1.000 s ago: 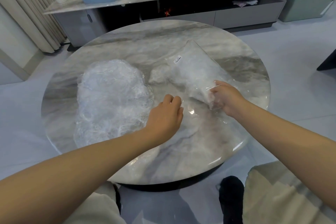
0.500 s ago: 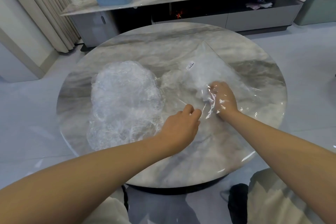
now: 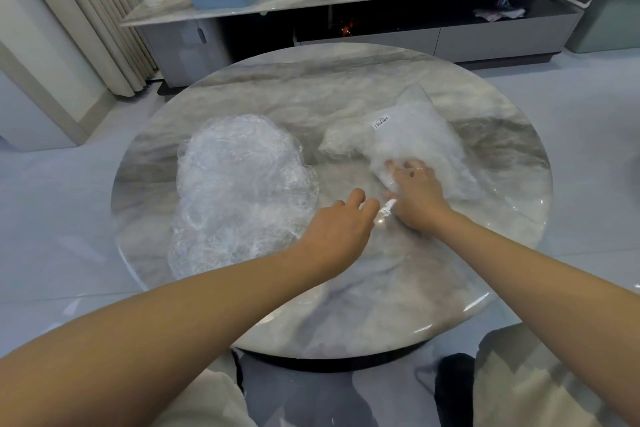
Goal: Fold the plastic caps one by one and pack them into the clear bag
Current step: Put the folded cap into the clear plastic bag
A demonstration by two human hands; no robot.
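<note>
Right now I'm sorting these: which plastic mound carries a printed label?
The clear bag on the right, under the right hand; its white label sits near its top. The loose caps pile shows none.

caps pile (image 3: pixel 239 191) left on table (image 3: pixel 346 315), bag (image 3: pixel 419 146) right

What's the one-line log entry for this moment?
right hand: inside bag mouth | left hand: at bag edge, grip unclear | caps: piled left on table
</note>
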